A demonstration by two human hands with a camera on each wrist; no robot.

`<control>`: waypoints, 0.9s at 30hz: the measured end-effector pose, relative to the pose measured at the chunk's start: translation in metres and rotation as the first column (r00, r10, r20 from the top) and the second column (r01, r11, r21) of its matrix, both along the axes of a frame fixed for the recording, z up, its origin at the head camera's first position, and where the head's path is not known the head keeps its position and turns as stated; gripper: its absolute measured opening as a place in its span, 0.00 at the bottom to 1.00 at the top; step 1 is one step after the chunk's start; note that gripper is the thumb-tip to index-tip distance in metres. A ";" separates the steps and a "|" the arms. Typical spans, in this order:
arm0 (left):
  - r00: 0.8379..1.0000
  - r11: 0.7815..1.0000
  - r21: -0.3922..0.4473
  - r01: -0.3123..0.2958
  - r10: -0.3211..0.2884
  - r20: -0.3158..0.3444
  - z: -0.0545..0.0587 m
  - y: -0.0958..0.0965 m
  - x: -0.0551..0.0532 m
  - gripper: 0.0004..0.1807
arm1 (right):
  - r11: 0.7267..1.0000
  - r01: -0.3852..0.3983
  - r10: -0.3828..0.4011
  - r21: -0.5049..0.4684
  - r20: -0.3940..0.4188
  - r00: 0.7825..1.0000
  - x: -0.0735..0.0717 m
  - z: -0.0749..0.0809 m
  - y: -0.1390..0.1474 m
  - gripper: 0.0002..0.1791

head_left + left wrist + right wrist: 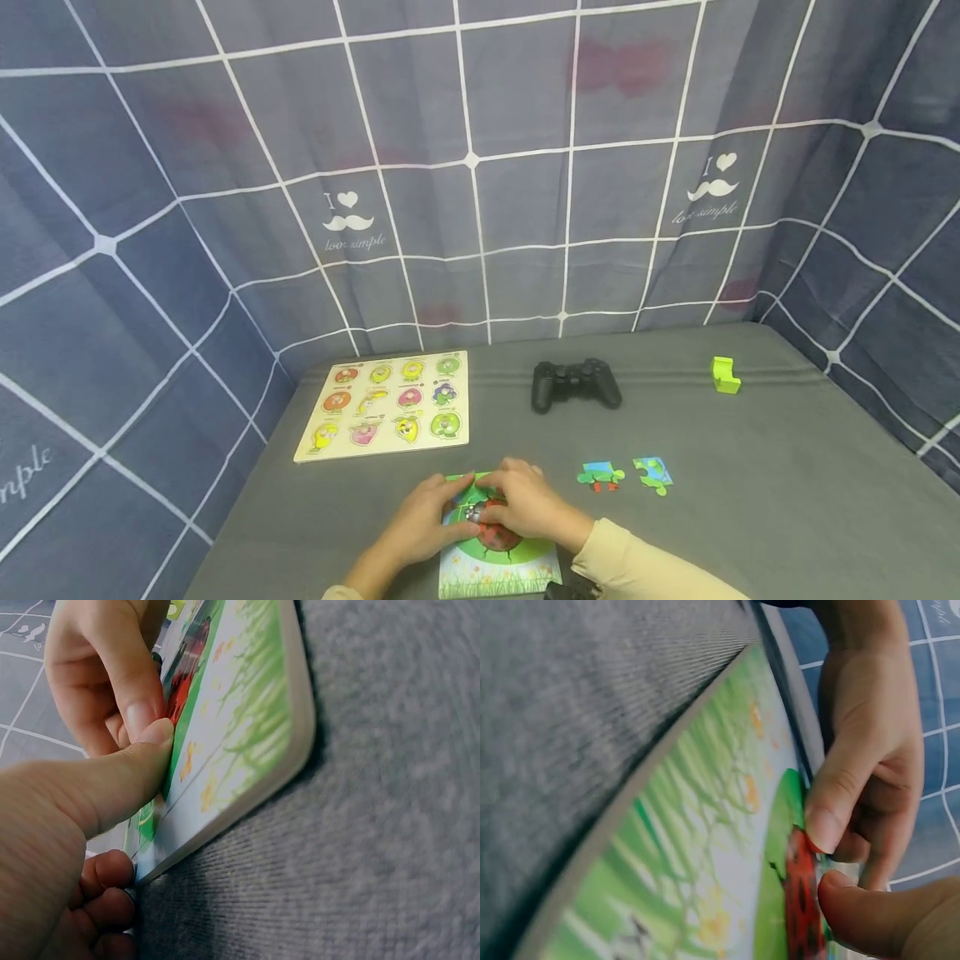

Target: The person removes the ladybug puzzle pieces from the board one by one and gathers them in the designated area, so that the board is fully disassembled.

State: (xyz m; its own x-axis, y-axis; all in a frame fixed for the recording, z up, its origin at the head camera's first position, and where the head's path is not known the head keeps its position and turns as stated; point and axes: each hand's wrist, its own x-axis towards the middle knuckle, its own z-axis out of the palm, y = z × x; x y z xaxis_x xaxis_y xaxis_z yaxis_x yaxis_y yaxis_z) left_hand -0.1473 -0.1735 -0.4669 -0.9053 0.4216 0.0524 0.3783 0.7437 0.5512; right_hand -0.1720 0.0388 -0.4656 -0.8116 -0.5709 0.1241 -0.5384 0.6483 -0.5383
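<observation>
A ladybug jigsaw puzzle lies flat near the front of the table, with a grassy picture and a pale board edge. My left hand bends over its upper left part, the thumb on the picture and the curled fingers at the board's edge in the left wrist view. From the right, my right hand holds the upper part, its thumb on the red ladybug and its index finger at the far edge. The two thumbs nearly meet, and the hands hide part of the picture.
Loose puzzle pieces lie right of the board, a green and red cluster and a blue and green cluster. A wooden fruit board lies at the back left, a black game controller behind, and a lime-green holder at the far right.
</observation>
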 end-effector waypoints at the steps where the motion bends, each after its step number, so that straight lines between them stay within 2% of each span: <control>1: 1.000 1.000 0.004 0.003 -0.003 0.009 -0.001 0.001 0.000 0.44 | 1.000 0.007 -0.007 -0.001 0.002 1.000 0.000 -0.001 -0.001 0.24; 4: 1.000 1.000 0.014 -0.001 0.001 0.022 -0.002 0.001 0.001 0.46 | 1.000 0.021 -0.021 -0.009 -0.001 1.000 0.002 -0.003 -0.005 0.23; 9: 1.000 1.000 0.018 -0.005 0.005 0.006 -0.001 0.001 0.001 0.45 | 0.999 0.029 -0.030 -0.018 -0.033 0.999 0.004 -0.002 -0.009 0.22; 16: 1.000 1.000 0.012 -0.009 0.009 -0.016 0.001 0.001 0.002 0.45 | 1.000 0.021 -0.017 0.023 -0.171 0.985 0.007 -0.002 -0.015 0.15; 22: 0.996 0.997 -0.004 -0.080 0.080 -0.048 0.002 0.004 0.007 0.47 | 1.000 0.002 -0.006 -0.022 -0.207 0.978 0.008 -0.003 -0.020 0.10; 27: 0.987 0.989 -0.013 -0.149 0.149 -0.055 0.001 0.005 0.009 0.49 | 0.997 0.023 -0.035 -0.073 -0.175 0.984 0.007 -0.003 -0.020 0.09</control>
State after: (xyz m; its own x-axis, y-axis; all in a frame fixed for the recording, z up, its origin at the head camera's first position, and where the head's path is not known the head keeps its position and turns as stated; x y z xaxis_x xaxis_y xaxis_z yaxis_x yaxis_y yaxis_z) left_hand -0.1382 -0.1682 -0.4663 -0.9541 0.2835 0.0967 0.2913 0.8029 0.5201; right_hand -0.1652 0.0191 -0.4685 -0.7894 -0.5323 0.3058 -0.6105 0.6286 -0.4819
